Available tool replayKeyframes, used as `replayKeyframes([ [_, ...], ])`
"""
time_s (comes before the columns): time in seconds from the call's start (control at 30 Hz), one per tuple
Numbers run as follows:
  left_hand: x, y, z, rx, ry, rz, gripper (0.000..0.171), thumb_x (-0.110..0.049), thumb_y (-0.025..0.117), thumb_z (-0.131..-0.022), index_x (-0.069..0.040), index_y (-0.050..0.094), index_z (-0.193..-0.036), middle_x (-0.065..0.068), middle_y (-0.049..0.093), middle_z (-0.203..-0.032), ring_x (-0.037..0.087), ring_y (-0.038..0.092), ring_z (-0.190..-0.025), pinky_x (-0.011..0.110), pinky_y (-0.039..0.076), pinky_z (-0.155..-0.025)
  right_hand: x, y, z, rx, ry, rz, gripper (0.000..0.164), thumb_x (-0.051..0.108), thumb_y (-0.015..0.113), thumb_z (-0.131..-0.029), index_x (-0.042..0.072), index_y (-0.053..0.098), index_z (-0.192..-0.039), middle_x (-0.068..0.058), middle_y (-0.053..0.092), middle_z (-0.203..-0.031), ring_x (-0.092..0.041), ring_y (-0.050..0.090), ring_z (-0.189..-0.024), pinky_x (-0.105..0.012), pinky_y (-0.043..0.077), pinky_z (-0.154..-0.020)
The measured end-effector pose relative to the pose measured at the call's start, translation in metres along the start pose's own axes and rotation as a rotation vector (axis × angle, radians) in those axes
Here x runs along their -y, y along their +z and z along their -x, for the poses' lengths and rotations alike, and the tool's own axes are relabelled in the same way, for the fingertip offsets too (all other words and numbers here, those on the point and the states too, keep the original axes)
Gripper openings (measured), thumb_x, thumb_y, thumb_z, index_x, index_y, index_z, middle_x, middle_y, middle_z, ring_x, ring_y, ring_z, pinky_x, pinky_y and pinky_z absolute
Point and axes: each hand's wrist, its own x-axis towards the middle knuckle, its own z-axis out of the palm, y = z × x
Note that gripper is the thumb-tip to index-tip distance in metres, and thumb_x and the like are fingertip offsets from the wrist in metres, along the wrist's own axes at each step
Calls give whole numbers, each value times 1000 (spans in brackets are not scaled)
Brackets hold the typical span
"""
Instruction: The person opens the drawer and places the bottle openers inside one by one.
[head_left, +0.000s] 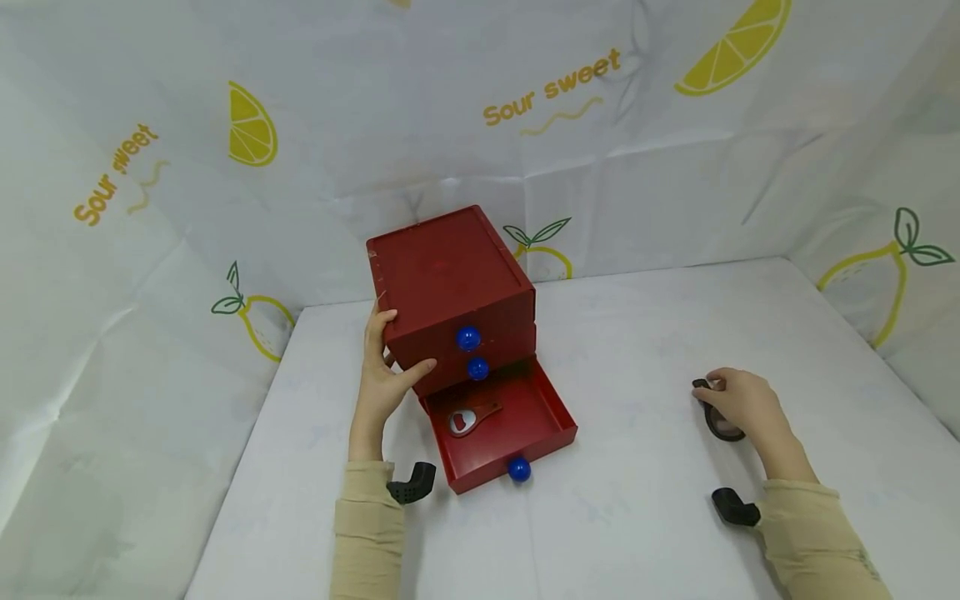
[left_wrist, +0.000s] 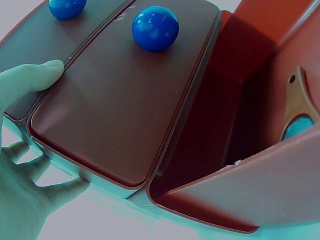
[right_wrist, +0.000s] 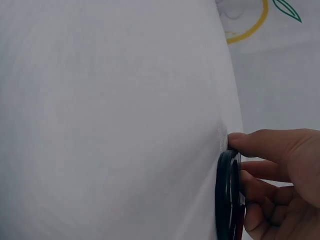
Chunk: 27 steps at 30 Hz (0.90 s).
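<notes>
A red drawer cabinet (head_left: 450, 267) with blue ball knobs stands on the table, its bottom drawer (head_left: 517, 433) pulled out. Inside that drawer lies a bottle opener (head_left: 472, 418) with a brown handle. My left hand (head_left: 382, 383) grips the cabinet's left edge, thumb across the front and the other fingers along the side. In the left wrist view the thumb presses near the seam between the upper two drawer fronts (left_wrist: 110, 95). Far to the right, my right hand (head_left: 746, 404) pinches a small black-rimmed magnifying glass (head_left: 723, 427) by its handle end, low over the table.
The white table (head_left: 630, 500) meets a white cloth backdrop (head_left: 420, 108) with lemon prints behind the cabinet and at both sides. A blue knob (head_left: 519, 469) juts from the open drawer's front. Black wrist devices (head_left: 412, 483) sit by both sleeves.
</notes>
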Motion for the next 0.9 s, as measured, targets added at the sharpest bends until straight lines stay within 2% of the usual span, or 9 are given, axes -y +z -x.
replayKeyframes([
  [0.17,-2,0,0,2,1,0,75,2,73,-74,-10,31,-135,0,8,-157,26,27,-136,57,31,-102,2,3,1,9,4,-39,51,29,61,-86,-9,53,-118,-22,62,-95,-29,56,-80,-39,44,-64],
  [0.37,-6,1,1,4,3,-6,73,1,72,-75,-10,31,-135,2,8,-158,27,26,-137,59,30,-103,7,3,4,-26,-24,-70,49,34,59,-89,-4,55,-119,-20,63,-96,-27,55,-80,-34,42,-63],
  [0.5,-7,1,2,6,9,-12,73,1,72,-75,-10,30,-135,3,7,-158,28,26,-137,59,30,-103,15,0,6,-66,-50,-100,48,36,58,-89,-3,57,-116,-20,63,-98,-30,57,-84,-34,42,-64],
  [0.67,-7,1,1,11,19,-19,73,1,72,-76,-9,30,-135,4,7,-158,29,25,-138,60,30,-103,24,-2,10,-106,-73,-156,51,40,56,-91,-5,56,-116,-25,63,-106,-41,57,-98,-44,47,-72],
  [0.73,-7,1,1,10,17,-20,73,0,72,-76,-9,30,-135,4,7,-158,28,24,-138,60,30,-103,27,-3,12,-130,-94,-180,50,39,56,-91,-5,57,-115,-25,64,-106,-39,59,-98,-42,48,-73],
  [0.8,-7,1,2,9,12,-19,73,0,72,-76,-10,30,-135,3,7,-158,28,24,-138,60,30,-104,31,-4,13,-159,-112,-205,48,38,57,-90,-4,58,-114,-24,65,-105,-31,61,-92,-35,48,-71],
  [0.9,-7,1,2,6,6,-13,73,1,72,-76,-10,30,-135,3,7,-158,28,25,-137,59,30,-104,37,-4,16,-191,-136,-241,45,37,58,-90,-1,59,-114,-22,66,-104,-4,58,-83,-22,46,-67],
])
